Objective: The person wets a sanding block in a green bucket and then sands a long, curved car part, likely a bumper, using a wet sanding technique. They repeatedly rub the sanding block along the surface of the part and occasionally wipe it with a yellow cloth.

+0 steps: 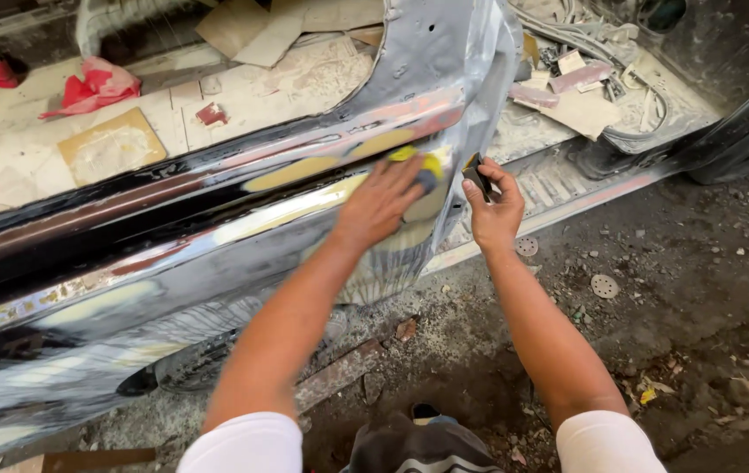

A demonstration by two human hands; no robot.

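My left hand [381, 203] presses flat on a yellow sanding pad [420, 163] against the side of a car body panel [173, 263], which is dark and glossy with yellowish filler patches. My right hand [493, 210] is beside the panel's right edge and grips a small dark flat tool [476, 174] between fingers and thumb. Both forearms reach forward from white sleeves.
Inside the stripped car body lie a red rag [94, 88], cardboard pieces [112, 144] and hoses [602, 39]. Round sanding discs [604, 285] lie on the dirt ground at right. A rusty bar [339, 375] lies on the ground under the panel.
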